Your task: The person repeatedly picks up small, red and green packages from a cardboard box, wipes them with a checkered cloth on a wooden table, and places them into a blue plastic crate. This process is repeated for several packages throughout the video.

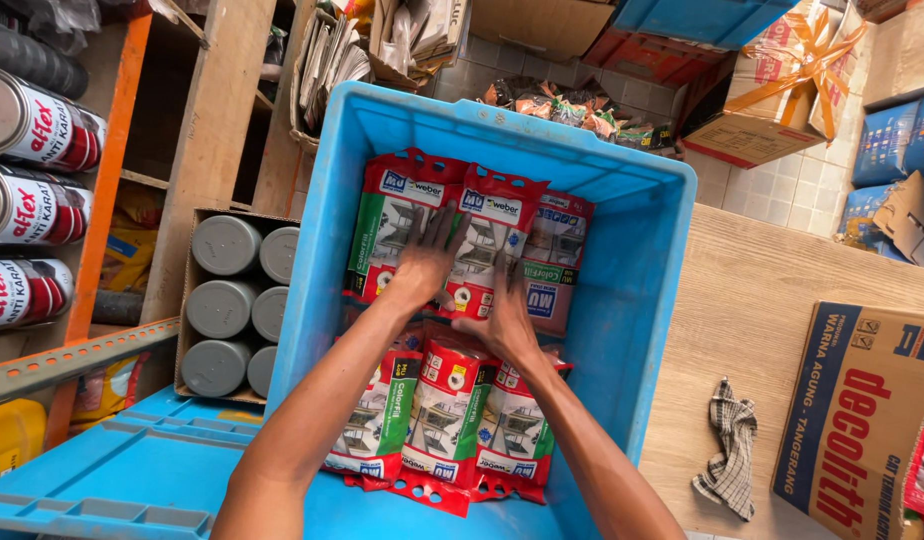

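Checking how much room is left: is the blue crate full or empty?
Nearly full: the blue crate holds two rows of red-and-green pouches covering its floor, both hands flat on them.

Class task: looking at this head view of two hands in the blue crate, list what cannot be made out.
- Crate floor: hidden by the packets.
- Packet fronts under the left hand and right hand: covered.
- Cardboard box, right: cut off by the frame edge.
- Grey caps: the containers below are hidden inside their carton.
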